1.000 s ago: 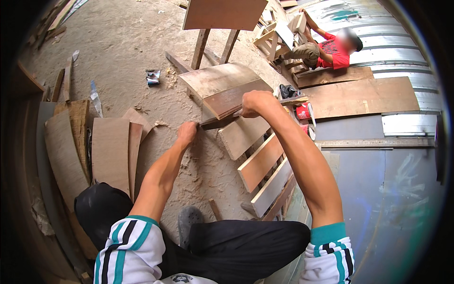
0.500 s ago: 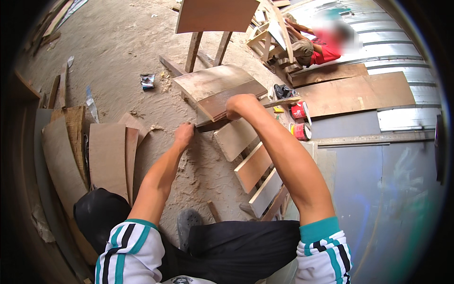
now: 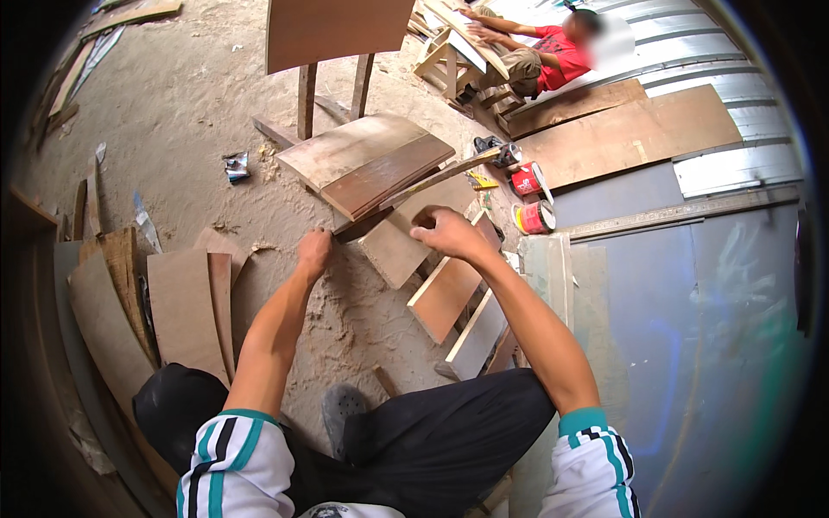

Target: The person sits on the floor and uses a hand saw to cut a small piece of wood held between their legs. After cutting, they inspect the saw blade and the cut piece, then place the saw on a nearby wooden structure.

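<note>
Item: dark brown board [image 3: 390,175], stacked on a paler board [image 3: 345,148], both resting tilted over a slatted wooden frame [image 3: 449,298] on the sandy floor [image 3: 190,95].

Left hand [image 3: 313,252]: closed, fingers curled down at the near lower corner of the stack, touching its edge; whether it grips the board or only steadies it cannot be told.

Right hand [image 3: 445,231]: closed in a loose fist just beside the stack's near right edge, above a pale panel [image 3: 401,246]; a thin wooden strip [image 3: 440,177] runs past it, and contact with it is unclear.

Progress, as judged: the boards lie placed but skewed on the frame, not yet squared or fixed; alignment seems to remain.

Surroundings: curved plywood offcuts [image 3: 181,311] at left, two red tins [image 3: 531,198] at right, a seated person in red [image 3: 553,56] beyond.
</note>
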Available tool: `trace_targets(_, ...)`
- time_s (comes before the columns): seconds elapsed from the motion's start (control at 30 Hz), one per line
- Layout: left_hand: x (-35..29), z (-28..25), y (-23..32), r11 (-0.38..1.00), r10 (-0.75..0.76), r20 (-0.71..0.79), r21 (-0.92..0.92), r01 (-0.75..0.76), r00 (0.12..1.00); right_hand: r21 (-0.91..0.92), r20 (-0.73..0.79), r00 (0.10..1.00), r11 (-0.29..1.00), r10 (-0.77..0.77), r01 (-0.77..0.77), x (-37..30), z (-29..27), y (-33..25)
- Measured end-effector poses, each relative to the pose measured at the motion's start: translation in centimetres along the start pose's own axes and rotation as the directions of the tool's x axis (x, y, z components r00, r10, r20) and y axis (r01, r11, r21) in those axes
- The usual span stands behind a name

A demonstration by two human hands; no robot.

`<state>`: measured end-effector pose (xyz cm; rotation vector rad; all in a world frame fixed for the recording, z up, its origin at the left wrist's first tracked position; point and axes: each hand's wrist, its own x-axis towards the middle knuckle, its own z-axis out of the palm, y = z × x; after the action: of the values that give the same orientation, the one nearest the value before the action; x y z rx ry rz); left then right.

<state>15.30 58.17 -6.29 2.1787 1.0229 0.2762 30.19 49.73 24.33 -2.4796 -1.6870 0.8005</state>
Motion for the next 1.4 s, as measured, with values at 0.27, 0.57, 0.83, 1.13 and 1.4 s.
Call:
trace_targets(0.27,-0.2,-1.9,-0.8,0.998,-0.011,0.054,0.067,0.008,0.998,0.631,0.002,1.0,0.776,-0.014,0.009,4.3,2.0,-3.3)
trace_targets(0.57,-0.2,-2.0,-1.6,0.999,0.015,0.054,0.03,-0.017,0.998,0.694,-0.097,0.995,0.716,-0.006,0.073,4.8,3.7,-3.5)
trace_targets(0.83,0.7,-0.7,-4.5,0.972,-0.054,0.062,-0.225,0.066,0.997,0.644,-0.079,0.99,0.752,-0.117,0.14,7.2,4.6,-0.6)
trace_targets(1.13,-0.5,-0.8,-2.4,0.985,-0.076,-0.017,-0.155,0.073,0.997,0.718,-0.082,0.989,0.68,-0.124,0.145,7.4,4.6,-0.1)
trace_targets(1.4,-1.5,-2.3,-1.0,0.999,-0.026,-0.059,-0.046,0.023,0.998,0.673,-0.108,0.989,0.725,-0.104,0.15,7.3,3.9,0.1)
